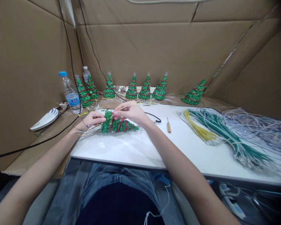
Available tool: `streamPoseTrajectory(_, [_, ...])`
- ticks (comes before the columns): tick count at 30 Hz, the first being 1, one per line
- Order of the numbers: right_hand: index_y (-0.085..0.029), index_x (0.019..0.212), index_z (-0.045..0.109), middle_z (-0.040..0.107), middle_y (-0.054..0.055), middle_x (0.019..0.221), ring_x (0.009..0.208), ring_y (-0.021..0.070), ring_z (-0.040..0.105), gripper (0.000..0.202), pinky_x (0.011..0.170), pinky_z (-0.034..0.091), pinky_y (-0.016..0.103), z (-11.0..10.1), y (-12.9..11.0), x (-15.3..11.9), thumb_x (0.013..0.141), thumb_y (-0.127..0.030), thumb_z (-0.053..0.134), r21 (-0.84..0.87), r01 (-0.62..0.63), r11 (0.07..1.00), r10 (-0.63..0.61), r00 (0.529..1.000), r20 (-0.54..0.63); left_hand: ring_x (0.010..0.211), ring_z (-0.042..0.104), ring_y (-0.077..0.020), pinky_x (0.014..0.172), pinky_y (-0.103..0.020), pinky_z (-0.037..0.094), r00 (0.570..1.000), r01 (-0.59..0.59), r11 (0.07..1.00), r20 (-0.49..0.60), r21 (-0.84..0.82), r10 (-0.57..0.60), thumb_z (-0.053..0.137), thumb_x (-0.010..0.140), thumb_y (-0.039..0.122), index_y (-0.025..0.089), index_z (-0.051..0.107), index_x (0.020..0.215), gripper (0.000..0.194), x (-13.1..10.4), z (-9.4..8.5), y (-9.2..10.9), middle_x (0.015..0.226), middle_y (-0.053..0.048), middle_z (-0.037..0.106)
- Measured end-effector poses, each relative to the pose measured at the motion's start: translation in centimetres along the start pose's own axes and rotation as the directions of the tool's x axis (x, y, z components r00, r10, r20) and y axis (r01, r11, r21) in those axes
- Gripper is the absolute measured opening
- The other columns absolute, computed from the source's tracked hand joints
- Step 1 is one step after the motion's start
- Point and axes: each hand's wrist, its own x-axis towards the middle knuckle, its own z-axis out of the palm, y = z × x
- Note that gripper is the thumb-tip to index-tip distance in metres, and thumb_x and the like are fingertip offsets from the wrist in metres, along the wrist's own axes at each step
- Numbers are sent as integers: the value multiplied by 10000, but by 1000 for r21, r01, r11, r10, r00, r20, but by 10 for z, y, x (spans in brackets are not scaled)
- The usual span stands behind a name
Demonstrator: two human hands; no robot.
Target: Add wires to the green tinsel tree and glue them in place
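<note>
A small green beaded tree (118, 126) with red bands lies on its side on the white board, its tip pointing right. At its base, on the left, my left hand (93, 119) has its fingers closed on the tree's edge, with loose pale wires trailing beneath. My right hand (130, 112) is over the upper side of the tree, thumb and fingertips pinching a thin yellowish wire (124, 107) that curves away to the right.
Several similar trees (132, 89) stand along the cardboard wall. Bottles (72, 99) are at the left, near a hanging black cable (72, 62). A wooden-handled awl (169, 127), yellow strands (199, 129) and green strands (234, 140) lie on the white board (178, 153).
</note>
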Motion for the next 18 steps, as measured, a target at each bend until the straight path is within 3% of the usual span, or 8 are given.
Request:
streamPoseTrajectory(8, [-123, 741, 660, 664, 24, 599, 560, 131, 654, 170, 435, 494, 188, 1, 4, 0, 664, -265, 714, -54, -22, 998, 22, 1000, 12, 453, 275, -49, 441, -211, 172, 1000, -3, 1000, 16, -1, 3, 651, 704, 508, 126, 498, 524, 450, 0, -2, -2, 483, 52, 333])
streamPoseTrajectory(14, [-128, 735, 653, 663, 27, 613, 577, 137, 654, 147, 454, 517, 209, 8, 9, 1, 691, -264, 684, -64, 25, 998, -26, 999, -24, 484, 370, -78, 465, -216, 249, 1000, -7, 1000, 18, -21, 8, 670, 689, 492, 112, 584, 583, 404, 0, -2, -4, 512, 25, 432])
streamPoseTrajectory(18, [-123, 733, 663, 652, 21, 609, 533, 121, 624, 129, 408, 454, 190, 7, 8, 1, 689, -244, 676, -139, 26, 990, -26, 1000, 4, 488, 411, -93, 470, -221, 287, 1000, -9, 999, 11, -38, 9, 677, 669, 435, 104, 638, 627, 335, 2, -5, -9, 520, 12, 484])
